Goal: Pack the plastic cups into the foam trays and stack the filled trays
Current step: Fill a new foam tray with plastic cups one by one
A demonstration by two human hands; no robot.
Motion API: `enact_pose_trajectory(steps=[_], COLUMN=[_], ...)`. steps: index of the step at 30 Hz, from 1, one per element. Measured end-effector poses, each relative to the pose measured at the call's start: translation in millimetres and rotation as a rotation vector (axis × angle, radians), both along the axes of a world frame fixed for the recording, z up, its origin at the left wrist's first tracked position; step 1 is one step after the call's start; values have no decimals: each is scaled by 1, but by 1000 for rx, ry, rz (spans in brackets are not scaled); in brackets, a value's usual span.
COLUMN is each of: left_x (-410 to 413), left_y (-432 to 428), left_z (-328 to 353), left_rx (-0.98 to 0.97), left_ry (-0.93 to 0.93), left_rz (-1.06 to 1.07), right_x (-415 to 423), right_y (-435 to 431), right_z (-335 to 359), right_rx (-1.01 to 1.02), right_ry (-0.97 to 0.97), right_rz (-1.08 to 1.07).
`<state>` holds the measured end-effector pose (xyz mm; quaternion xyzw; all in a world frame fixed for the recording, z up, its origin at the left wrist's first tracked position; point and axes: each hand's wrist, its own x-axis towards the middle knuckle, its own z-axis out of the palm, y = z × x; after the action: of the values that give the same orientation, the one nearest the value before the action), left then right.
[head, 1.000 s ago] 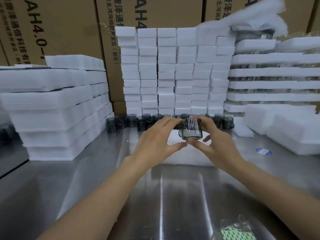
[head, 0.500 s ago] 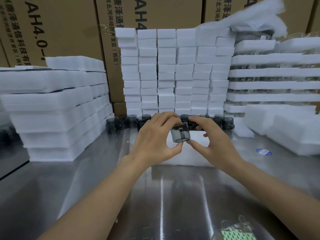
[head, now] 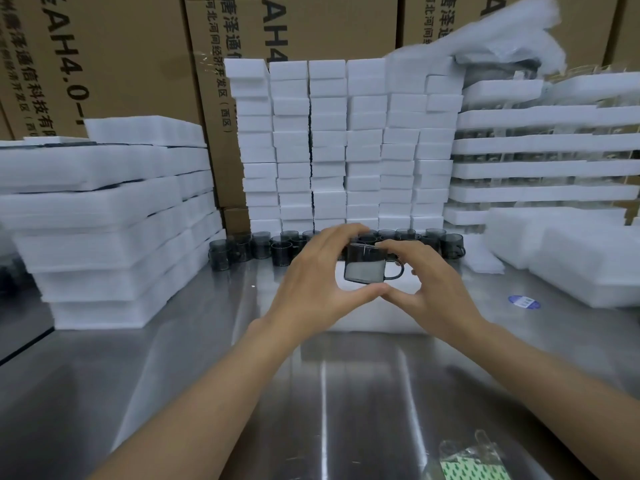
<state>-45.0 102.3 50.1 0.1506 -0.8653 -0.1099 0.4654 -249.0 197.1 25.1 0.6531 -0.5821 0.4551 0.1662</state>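
A smoky grey transparent plastic cup [head: 365, 268] hangs upright between both hands, its handle pointing right. My left hand [head: 317, 284] curls its fingers over the cup's left and top edge. From the other side my right hand [head: 427, 287] holds the rim, and the two thumbs meet under the cup. Just below and behind the hands lies a white foam tray [head: 377, 318] on the steel table, largely hidden by them. A row of several more grey cups [head: 242, 249] stands along the back of the table.
Stacks of white foam trays [head: 104, 223] rise at the left, small foam blocks [head: 346, 147] at the back, and filled tray stacks [head: 543, 168] plus loose foam [head: 571, 251] at the right. Cardboard boxes [head: 121, 64] stand behind. A plastic bag [head: 474, 462] lies at the near edge.
The cup has been turned between the hands and lowered a little. It now sits upright with its handle to the right, and both thumbs have come together beneath it.
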Motion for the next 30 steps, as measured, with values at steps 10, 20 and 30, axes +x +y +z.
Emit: enact_pose_trajectory(steps=[10,20,30], left_x=[2,5,15], left_y=[-11,-15,-14], left_z=[-15,-17,8], left_rx=[25,144,225], left_ry=[-106,-426,-136], left_rz=[75,175,189], right_x=[-2,-30,-51], right_y=[2,-6,1], right_z=[7,11,18], right_rx=[138,173,-95], right_ry=[-85,-182,-375], right_rz=[108,-34,-52])
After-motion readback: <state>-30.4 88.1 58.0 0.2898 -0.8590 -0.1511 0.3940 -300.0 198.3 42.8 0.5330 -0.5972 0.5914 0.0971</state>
